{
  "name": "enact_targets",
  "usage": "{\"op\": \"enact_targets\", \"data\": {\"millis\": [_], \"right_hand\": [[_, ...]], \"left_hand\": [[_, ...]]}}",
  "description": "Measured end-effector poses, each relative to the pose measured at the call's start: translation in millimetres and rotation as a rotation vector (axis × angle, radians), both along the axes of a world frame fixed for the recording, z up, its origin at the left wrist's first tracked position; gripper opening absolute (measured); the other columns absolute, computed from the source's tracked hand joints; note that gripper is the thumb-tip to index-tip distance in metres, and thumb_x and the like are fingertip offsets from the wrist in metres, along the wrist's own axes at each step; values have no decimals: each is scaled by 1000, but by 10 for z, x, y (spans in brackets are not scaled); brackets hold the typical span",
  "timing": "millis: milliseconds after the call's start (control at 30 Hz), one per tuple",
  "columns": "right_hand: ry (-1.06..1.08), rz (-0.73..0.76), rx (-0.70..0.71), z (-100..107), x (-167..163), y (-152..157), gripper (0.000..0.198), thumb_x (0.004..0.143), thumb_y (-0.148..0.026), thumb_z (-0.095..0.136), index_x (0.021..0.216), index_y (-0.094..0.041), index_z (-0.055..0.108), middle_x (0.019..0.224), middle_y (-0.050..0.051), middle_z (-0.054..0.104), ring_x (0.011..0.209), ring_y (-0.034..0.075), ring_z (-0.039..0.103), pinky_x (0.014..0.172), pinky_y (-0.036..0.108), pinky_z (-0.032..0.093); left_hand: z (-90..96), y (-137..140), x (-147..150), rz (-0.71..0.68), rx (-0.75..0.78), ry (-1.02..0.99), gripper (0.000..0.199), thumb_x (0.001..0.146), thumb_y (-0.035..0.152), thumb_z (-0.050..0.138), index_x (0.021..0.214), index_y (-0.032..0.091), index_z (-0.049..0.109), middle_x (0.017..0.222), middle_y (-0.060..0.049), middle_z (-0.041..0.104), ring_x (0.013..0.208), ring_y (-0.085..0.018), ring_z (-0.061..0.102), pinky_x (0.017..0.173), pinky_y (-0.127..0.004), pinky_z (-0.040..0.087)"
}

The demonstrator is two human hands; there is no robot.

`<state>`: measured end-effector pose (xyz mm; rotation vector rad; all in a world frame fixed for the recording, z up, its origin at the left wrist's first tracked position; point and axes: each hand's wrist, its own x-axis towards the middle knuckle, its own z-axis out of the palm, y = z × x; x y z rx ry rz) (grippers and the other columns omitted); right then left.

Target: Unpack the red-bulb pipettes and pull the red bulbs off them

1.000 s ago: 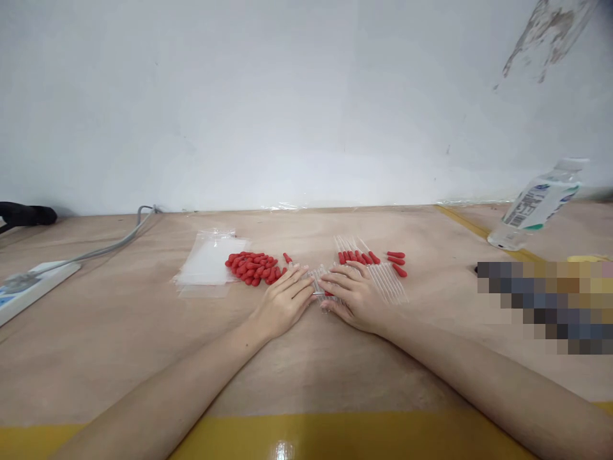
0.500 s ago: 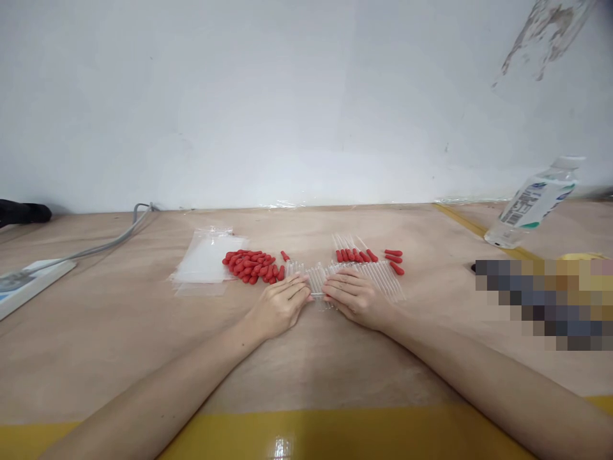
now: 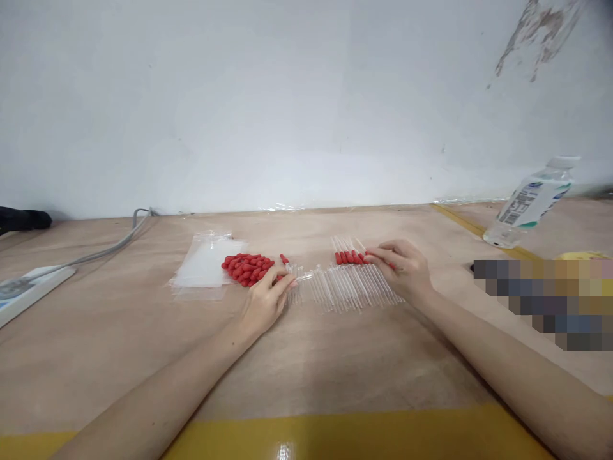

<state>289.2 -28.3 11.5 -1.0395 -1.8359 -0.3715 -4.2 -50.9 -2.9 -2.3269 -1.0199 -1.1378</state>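
Note:
My left hand [image 3: 268,297] pinches a clear glass tube [image 3: 304,276] between thumb and fingers, its free end pointing right. Under and beside it lies a row of similar clear tubes [image 3: 357,287]. A pile of red rubber bulbs [image 3: 246,268] touches the far side of my left hand, and one loose red bulb [image 3: 284,259] lies just beyond. My right hand [image 3: 405,265] has its fingertips closed at a red bulb at the right end of several red-bulbed droppers [image 3: 348,257]. More red shows between its fingers, mostly hidden.
A stack of clear zip bags [image 3: 204,262] lies left of the bulb pile. At far left are a white power strip [image 3: 38,291] and a grey cable [image 3: 108,246]. A tilted plastic bottle [image 3: 531,201] stands at right near a blurred patch. A white wall [image 3: 287,115] closes the back.
My hands have moved apart from the tube row. The left has lifted a tube and turned it sideways; the right has moved right and away from me to the red bulbs, covering the loose ones.

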Motion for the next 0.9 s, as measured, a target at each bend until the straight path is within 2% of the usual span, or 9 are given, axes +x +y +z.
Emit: {"op": "enact_targets", "data": {"millis": [100,167,267,367,500,633,767,900], "right_hand": [[143,-48,-170,38,249,151,24,81,-34,49,91,-18,65,80,6,61,65,14,57,60,28,47],[200,-136,-292,44,398,239,27,79,-34,51,95,-16,62,78,6,61,59,13,55,56,28,46],[262,-272,-483,34,561,327,24,74,-31,53,90,-16,62,65,3,60,52,13,52,50,27,42],[287,-263,-609,18,623,353,19,71,-28,54,85,-17,63,68,3,62,55,13,54,52,26,42],[206,-262,-609,1,603,332,18,69,-32,56,78,-17,63,69,3,62,54,13,52,52,25,40],[108,-306,-604,-49,605,347,20,69,-37,56,76,-20,64,65,2,62,52,13,49,51,26,37],[59,-351,-603,-119,654,403,24,70,-42,55,77,-22,67,68,3,63,63,17,53,55,27,38],[42,-321,-542,-125,640,411,26,73,-42,52,80,-22,67,84,4,66,73,19,55,62,29,41]], "left_hand": [[-11,34,9,63,-26,25,32,86,15,36,114,16,50,94,-9,49,75,-13,53,60,-24,48],[-14,61,9,63,-32,29,36,85,13,35,119,17,46,89,-7,47,76,-13,51,62,-25,48],[-11,101,4,30,15,13,33,85,12,37,115,17,50,80,-4,49,71,-12,50,62,-23,46],[-5,124,9,11,53,25,24,84,11,39,100,16,56,76,-4,53,69,-13,53,63,-23,46],[-21,116,29,-44,10,67,17,83,13,40,88,16,56,76,-5,57,70,-14,55,64,-24,47],[-39,79,48,-126,-82,67,14,83,23,47,89,17,58,82,-6,60,73,-15,57,66,-27,49],[-10,32,69,-171,-141,36,28,76,36,58,95,15,59,85,-8,62,74,-17,57,67,-31,50],[45,-8,77,-145,-223,63,40,72,42,61,102,15,60,94,-10,62,88,-22,57,78,-39,48]]}}
